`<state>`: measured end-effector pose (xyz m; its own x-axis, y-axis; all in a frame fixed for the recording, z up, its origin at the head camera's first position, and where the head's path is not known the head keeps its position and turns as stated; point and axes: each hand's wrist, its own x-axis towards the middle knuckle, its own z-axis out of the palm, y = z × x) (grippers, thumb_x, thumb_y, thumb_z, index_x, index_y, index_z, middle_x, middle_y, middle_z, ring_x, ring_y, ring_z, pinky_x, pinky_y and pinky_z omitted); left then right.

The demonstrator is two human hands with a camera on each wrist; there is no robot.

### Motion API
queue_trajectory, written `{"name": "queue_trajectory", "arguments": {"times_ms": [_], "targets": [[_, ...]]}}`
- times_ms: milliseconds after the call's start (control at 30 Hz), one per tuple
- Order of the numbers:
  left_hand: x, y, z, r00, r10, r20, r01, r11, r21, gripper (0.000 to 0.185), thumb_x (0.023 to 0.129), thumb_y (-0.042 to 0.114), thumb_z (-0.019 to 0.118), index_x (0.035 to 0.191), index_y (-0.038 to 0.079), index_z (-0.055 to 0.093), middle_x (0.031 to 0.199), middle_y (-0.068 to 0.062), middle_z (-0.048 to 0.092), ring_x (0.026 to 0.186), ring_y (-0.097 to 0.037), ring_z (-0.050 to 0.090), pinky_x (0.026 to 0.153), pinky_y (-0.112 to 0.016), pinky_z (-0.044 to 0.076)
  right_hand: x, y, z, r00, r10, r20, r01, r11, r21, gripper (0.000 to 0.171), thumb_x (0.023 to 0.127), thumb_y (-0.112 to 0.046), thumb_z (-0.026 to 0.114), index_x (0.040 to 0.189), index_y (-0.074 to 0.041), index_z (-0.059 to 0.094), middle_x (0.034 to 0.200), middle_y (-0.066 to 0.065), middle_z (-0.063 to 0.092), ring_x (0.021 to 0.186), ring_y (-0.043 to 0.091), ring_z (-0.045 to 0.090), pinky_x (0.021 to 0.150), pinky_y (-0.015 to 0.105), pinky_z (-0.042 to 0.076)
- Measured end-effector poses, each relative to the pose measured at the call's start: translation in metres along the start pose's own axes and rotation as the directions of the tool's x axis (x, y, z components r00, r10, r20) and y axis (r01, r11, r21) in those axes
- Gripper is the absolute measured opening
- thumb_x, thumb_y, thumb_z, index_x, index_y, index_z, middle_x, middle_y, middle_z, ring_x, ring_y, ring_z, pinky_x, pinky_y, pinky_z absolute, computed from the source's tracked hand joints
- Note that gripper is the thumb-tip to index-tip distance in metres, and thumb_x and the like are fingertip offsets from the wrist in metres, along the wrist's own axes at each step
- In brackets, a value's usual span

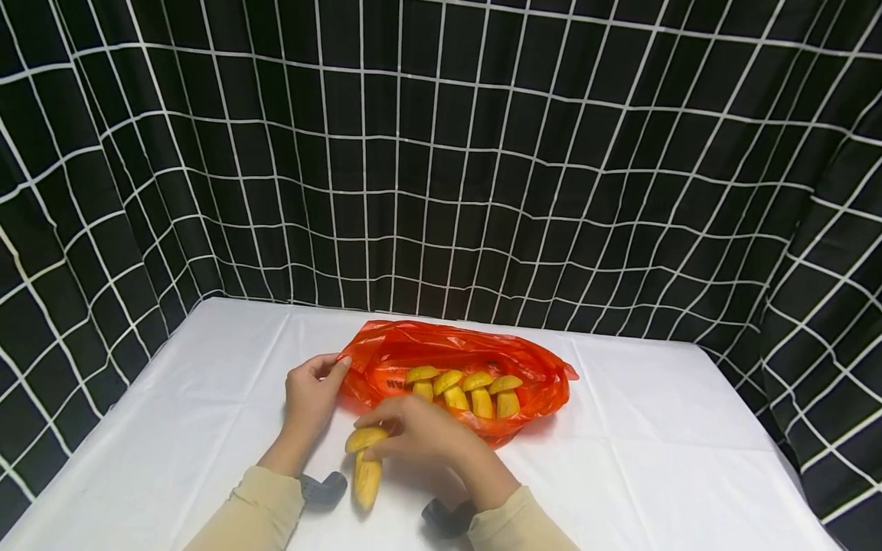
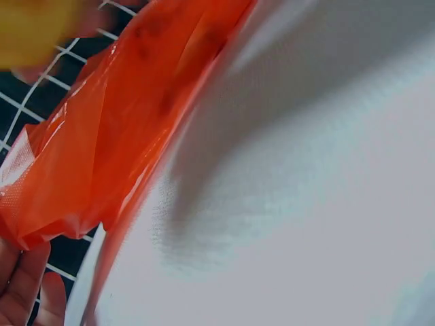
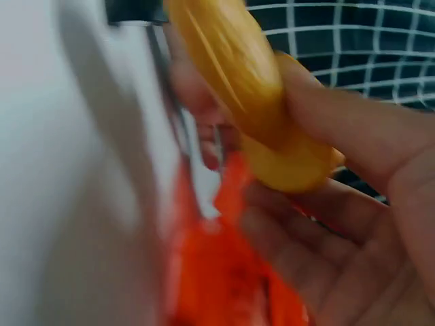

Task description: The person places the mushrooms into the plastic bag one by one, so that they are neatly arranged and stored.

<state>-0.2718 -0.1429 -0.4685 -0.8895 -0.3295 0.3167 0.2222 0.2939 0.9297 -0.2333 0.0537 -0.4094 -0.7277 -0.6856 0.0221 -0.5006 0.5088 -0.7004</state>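
An orange plastic bag [image 1: 460, 360] lies on the white table [image 1: 654, 428] with a bunch of yellow bananas [image 1: 463, 390] resting in its opening. My left hand [image 1: 311, 394] pinches the bag's left edge [image 2: 41, 204]. My right hand [image 1: 416, 432] grips a single yellow banana [image 1: 366, 467] just in front of the bag. The right wrist view shows that banana [image 3: 238, 81] held between thumb and fingers, blurred, with orange bag [image 3: 224, 272] below it.
A black curtain with a white grid [image 1: 441, 153] surrounds the table on the back and both sides. White tabletop stretches left and right of the bag. Black wrist-camera mounts [image 1: 324, 490] sit at both beige sleeves.
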Motion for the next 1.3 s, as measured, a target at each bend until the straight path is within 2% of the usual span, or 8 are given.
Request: {"name": "queue_trajectory", "arguments": {"times_ms": [100,233,333,500,700,1100,1200,1300], "targets": [[0.001,0.000,0.002,1.000,-0.006,0.004,0.006,1.000,-0.014,0.022,0.089,0.020,0.073,0.100,0.001,0.076,0.089,-0.015,0.074,0.077,-0.013,0.062,0.062,-0.013,0.051,0.000,0.002,-0.019,0.985,-0.028,-0.168,0.027,1.000,-0.008,0.037,0.083,-0.025,0.079,0.119,-0.019,0.072,0.111,-0.010,0.071,0.103,0.007,0.063,0.091,0.031,0.053],[0.000,0.000,0.001,1.000,-0.007,0.008,0.007,1.000,-0.017,0.022,0.089,0.019,0.073,0.101,0.000,0.075,0.089,-0.016,0.073,0.079,-0.018,0.063,0.061,-0.012,0.051,0.006,0.008,-0.043,0.907,-0.024,-0.420,0.007,0.999,-0.040,0.039,0.082,-0.017,0.080,0.120,-0.014,0.071,0.115,-0.003,0.070,0.105,0.015,0.063,0.090,0.036,0.055],[0.000,0.000,-0.001,1.000,0.002,0.002,-0.002,1.000,-0.009,0.021,0.089,0.017,0.073,0.101,0.000,0.076,0.087,-0.016,0.073,0.079,-0.021,0.063,0.060,-0.012,0.049,0.014,0.013,-0.053,0.871,-0.033,-0.491,-0.048,0.987,-0.151,0.038,0.083,-0.014,0.079,0.120,-0.011,0.071,0.118,0.002,0.068,0.109,0.020,0.063,0.094,0.037,0.054],[0.001,0.001,-0.001,1.000,0.017,-0.008,-0.017,1.000,-0.005,0.020,0.089,0.017,0.073,0.100,0.000,0.076,0.087,-0.016,0.074,0.079,-0.022,0.064,0.059,-0.012,0.050,0.031,0.017,-0.050,0.930,-0.063,-0.363,-0.087,0.920,-0.383,0.039,0.085,-0.014,0.077,0.123,-0.012,0.069,0.122,0.005,0.064,0.113,0.024,0.063,0.101,0.038,0.050],[0.001,-0.001,0.001,1.000,0.026,-0.004,-0.026,1.000,0.007,0.021,0.089,0.020,0.073,0.100,0.002,0.076,0.086,-0.014,0.074,0.077,-0.018,0.065,0.060,-0.014,0.052,0.045,0.022,-0.032,0.965,-0.020,-0.261,-0.106,0.881,-0.462,0.036,0.087,-0.011,0.073,0.123,-0.014,0.069,0.120,0.004,0.066,0.110,0.024,0.064,0.100,0.036,0.051],[0.000,0.000,0.002,0.999,0.048,0.008,-0.049,0.999,0.011,0.022,0.090,0.021,0.073,0.100,0.001,0.076,0.089,-0.014,0.075,0.080,-0.024,0.067,0.064,-0.013,0.053,0.061,0.023,-0.019,0.963,0.184,-0.199,-0.259,0.839,-0.479,0.031,0.090,-0.013,0.068,0.120,-0.018,0.071,0.103,0.001,0.072,0.100,0.022,0.065,0.098,0.035,0.052],[0.000,0.000,0.002,0.998,0.058,-0.002,-0.058,0.998,0.014,0.021,0.089,0.019,0.073,0.100,0.001,0.076,0.088,-0.014,0.075,0.079,-0.024,0.067,0.064,-0.012,0.052,0.061,0.021,-0.020,0.963,0.192,-0.192,-0.262,0.841,-0.474,0.031,0.089,-0.013,0.068,0.119,-0.017,0.070,0.101,0.001,0.071,0.097,0.022,0.064,0.097,0.036,0.053],[-0.001,-0.001,0.002,0.999,0.053,-0.004,-0.053,0.999,0.014,0.020,0.089,0.019,0.073,0.099,0.001,0.076,0.088,-0.014,0.075,0.079,-0.024,0.067,0.063,-0.012,0.052,0.053,0.017,-0.023,0.968,0.153,-0.199,-0.229,0.865,-0.446,0.035,0.089,-0.014,0.068,0.124,-0.017,0.067,0.109,0.000,0.070,0.104,0.021,0.064,0.099,0.037,0.051]]}}
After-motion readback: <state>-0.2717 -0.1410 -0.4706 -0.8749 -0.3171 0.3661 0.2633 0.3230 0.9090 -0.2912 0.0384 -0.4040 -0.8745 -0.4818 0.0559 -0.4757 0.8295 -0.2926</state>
